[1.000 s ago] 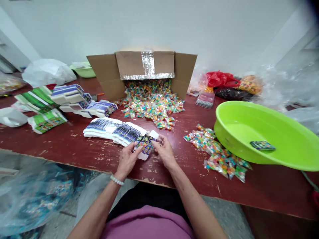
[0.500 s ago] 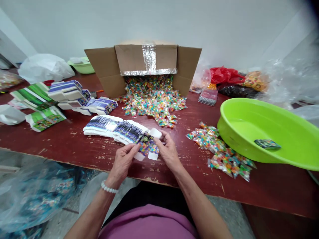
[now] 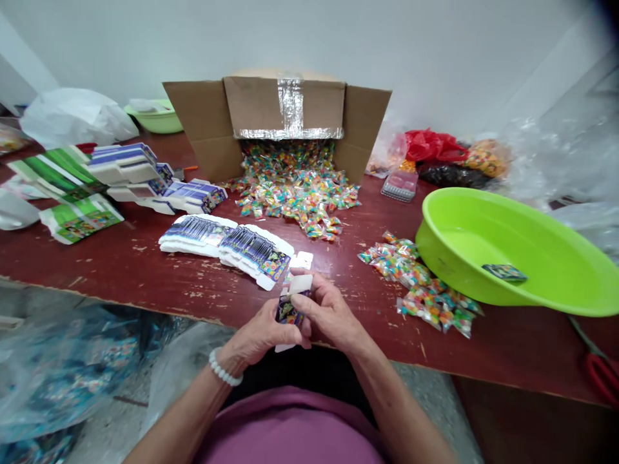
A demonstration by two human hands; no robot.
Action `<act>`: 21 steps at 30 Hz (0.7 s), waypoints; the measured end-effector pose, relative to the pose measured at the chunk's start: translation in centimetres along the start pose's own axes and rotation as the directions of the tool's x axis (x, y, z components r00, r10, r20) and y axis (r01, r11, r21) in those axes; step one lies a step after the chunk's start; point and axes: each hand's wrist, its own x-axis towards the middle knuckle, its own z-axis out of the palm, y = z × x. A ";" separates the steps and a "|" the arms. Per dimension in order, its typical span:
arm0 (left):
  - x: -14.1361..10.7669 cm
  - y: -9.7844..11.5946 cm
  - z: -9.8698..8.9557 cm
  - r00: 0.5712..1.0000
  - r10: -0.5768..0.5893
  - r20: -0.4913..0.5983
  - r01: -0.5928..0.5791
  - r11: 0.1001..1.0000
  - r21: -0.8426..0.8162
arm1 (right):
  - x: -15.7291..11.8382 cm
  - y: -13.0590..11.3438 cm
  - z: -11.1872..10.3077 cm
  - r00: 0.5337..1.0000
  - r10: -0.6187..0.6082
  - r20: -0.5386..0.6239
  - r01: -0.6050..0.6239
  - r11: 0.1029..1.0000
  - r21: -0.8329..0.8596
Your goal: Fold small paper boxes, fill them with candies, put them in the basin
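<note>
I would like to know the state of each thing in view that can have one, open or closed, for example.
Held carton: upper flap raised.
Left hand: closed on the held carton.
Right hand: closed on the held carton.
Row of cartons: flat, overlapping.
Cardboard box: open, candy packets spilled out.
Green basin: open-topped, one small carton inside.
Scissors: partly out of view; cannot tell whether open.

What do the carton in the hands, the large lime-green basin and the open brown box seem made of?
Printed carton: probably thin, smooth paperboard, judging by its flat white flaps and colourful print.
Lime-green basin: likely smooth plastic, given its even colour and soft sheen.
Brown box: apparently matte cardboard, with stiff creased flaps.
</note>
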 end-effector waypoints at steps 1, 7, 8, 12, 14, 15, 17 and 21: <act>0.0 0.1 0.2 1.000 0.007 -0.012 -0.006 1.000 0.011 | -0.1 0.1 0.0 0.998 -0.035 -0.042 0.034 0.999 -0.030; -0.2 0.7 1.4 0.991 0.057 -0.118 -0.050 0.997 0.059 | -1.2 -0.4 0.0 0.913 -0.293 -0.283 0.227 0.943 -0.242; -0.2 0.5 1.4 0.989 0.059 -0.133 -0.050 0.996 0.069 | -1.3 -0.5 0.1 0.929 -0.250 -0.274 0.193 0.957 -0.218; 0.4 -0.4 1.4 0.973 0.033 -0.230 -0.029 0.999 0.023 | -1.6 -0.4 0.0 0.984 -0.040 -0.173 0.023 0.995 -0.096; 0.7 -0.7 1.3 0.970 0.018 -0.244 -0.007 0.999 0.044 | -1.4 -0.3 -0.3 0.966 -0.116 -0.229 0.087 0.987 -0.135; 0.8 -0.7 1.3 0.970 0.024 -0.242 -0.005 0.997 0.076 | -1.4 -0.2 -0.6 0.948 -0.167 -0.271 0.122 0.977 -0.175; 0.8 -0.6 1.3 0.968 0.061 -0.244 -0.030 0.991 0.129 | -1.2 -0.1 -1.1 0.924 -0.215 -0.317 0.139 0.959 -0.246; 0.3 -0.6 2.2 0.931 0.182 -0.315 -0.161 0.983 0.094 | -1.1 0.6 -1.5 0.900 -0.202 -0.385 0.122 0.967 -0.222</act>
